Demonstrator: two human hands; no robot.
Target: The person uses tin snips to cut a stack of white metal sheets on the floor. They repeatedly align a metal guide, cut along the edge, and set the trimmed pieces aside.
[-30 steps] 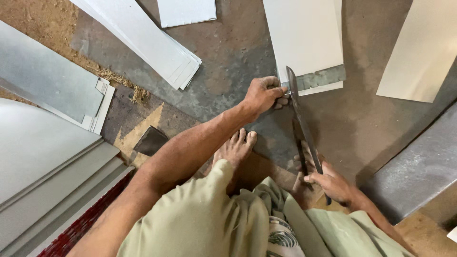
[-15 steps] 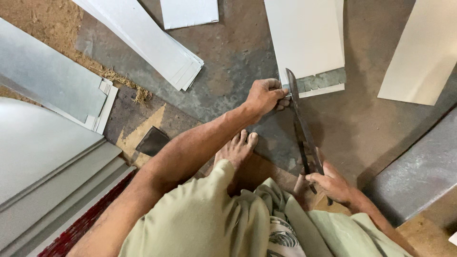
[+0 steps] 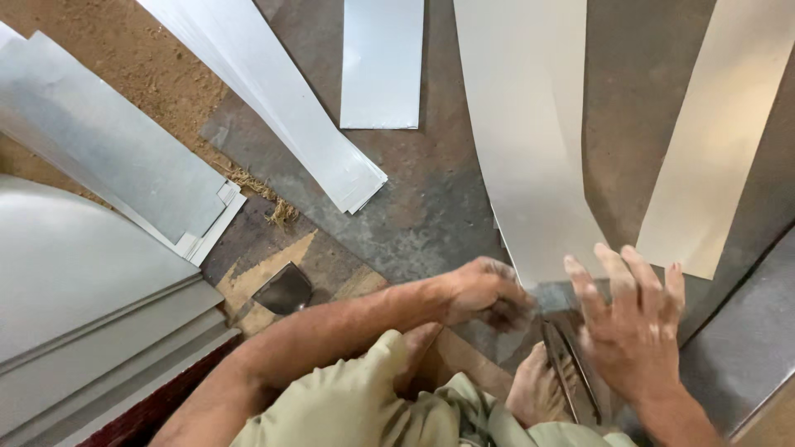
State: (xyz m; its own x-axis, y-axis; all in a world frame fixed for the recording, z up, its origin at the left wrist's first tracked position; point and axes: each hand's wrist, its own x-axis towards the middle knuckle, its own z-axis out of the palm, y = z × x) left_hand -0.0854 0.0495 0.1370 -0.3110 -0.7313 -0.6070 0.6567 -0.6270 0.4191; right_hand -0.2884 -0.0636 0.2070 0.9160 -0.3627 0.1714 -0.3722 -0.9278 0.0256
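The left hand (image 3: 484, 291) pinches the near end of a long pale grey sheet-metal strip (image 3: 530, 149), which lies on the dark concrete floor (image 3: 414, 199) and runs away toward its far edge, while the right hand (image 3: 633, 319) hovers spread and flat just over that same end. Dark metal shears (image 3: 571, 372) lie beside a bare foot (image 3: 534, 393), directly under the right hand. The strip's cut edge looks sharp, so a slip of the pinching fingers could slice them, and the nearby foot risks a nick from the blades.

left hand (image 3: 484, 294) fingertips blurred | shears (image 3: 567, 372) partly behind right hand (image 3: 629, 327)
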